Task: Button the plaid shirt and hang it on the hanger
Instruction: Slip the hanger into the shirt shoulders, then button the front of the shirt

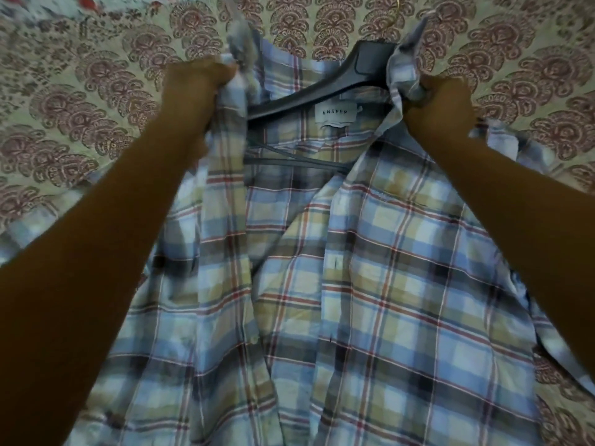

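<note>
A blue, yellow and red plaid shirt [370,284] lies spread out on a patterned bedsheet, its front open at the top. A dark grey plastic hanger [325,86] sits inside the neck, crossing just above the white collar label [331,111]; its thin metal hook [398,14] points up past the collar. My left hand [196,88] is closed on the left collar and front edge. My right hand [441,101] is closed on the right collar edge. Both hands hold the collar apart around the hanger. A buttonhole [335,262] shows on the right placket.
The bedsheet [96,91] with red-brown floral motifs covers the whole surface around the shirt. A differently printed cloth [48,8] lies at the far left top corner. A shirt sleeve [502,136] bunches behind my right wrist.
</note>
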The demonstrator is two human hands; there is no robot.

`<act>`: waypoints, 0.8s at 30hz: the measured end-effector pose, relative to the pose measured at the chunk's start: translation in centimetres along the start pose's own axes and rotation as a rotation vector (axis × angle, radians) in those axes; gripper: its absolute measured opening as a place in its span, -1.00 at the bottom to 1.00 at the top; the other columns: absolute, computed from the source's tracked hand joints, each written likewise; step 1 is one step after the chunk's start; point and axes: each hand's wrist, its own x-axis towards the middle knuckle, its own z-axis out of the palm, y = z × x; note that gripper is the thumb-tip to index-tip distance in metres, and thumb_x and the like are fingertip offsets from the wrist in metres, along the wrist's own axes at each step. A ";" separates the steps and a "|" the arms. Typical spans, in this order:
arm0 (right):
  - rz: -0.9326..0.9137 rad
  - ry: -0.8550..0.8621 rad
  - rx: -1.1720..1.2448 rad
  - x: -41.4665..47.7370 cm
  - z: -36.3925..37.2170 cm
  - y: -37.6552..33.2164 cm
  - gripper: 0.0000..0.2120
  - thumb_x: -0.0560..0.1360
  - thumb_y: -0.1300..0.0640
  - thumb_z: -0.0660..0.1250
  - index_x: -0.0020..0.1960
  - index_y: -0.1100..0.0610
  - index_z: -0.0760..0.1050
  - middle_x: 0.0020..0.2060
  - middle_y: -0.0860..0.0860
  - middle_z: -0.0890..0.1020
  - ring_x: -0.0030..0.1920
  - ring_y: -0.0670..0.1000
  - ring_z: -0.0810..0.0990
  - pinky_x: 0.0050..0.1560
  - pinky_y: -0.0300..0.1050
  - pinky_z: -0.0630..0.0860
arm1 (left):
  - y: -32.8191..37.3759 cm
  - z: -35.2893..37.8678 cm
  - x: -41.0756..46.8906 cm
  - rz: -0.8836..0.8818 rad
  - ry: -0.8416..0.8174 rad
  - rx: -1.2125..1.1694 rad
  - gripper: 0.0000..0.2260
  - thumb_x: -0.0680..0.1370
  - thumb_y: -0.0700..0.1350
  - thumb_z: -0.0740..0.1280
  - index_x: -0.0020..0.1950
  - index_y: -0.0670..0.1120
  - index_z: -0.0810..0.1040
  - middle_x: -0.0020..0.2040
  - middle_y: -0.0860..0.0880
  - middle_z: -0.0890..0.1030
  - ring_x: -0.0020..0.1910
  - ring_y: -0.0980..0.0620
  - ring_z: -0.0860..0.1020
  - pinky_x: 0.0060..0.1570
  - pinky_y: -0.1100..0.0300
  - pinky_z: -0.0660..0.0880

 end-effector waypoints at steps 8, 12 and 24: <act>0.010 -0.026 -0.149 0.1 1.9 -2.5 -0.73 0.53 0.02 0.24 0.09 0.18 0.50 0.06 0.21 0.59 0.10 0.26 0.53 0.02 0.00 0.43 | -2.7 9.4 0.5 -0.008 -0.115 0.258 -0.85 0.55 -0.13 0.27 -0.12 -0.06 0.64 -0.02 -0.14 0.63 -0.09 -0.03 0.56 -0.10 0.18 0.50; -0.038 -0.247 -0.059 0.5 3.3 -2.4 -0.64 0.49 0.01 0.14 0.19 0.19 0.40 0.16 0.30 0.50 0.17 0.30 0.47 0.12 0.07 0.40 | -4.9 9.9 -0.2 0.025 -0.177 0.492 -0.78 0.56 -0.13 0.25 0.09 -0.16 0.62 0.13 -0.21 0.61 0.14 -0.15 0.54 0.13 0.11 0.46; -0.173 -0.128 0.077 -19.0 3.6 0.6 -0.52 0.51 0.01 0.07 0.31 0.26 0.42 0.35 0.30 0.38 0.36 0.32 0.34 0.38 0.19 0.25 | -11.0 1.0 -15.8 0.361 -0.197 0.644 -0.80 0.51 -0.13 0.23 0.00 -0.10 0.63 -0.12 0.04 0.58 -0.11 0.13 0.52 -0.04 0.41 0.40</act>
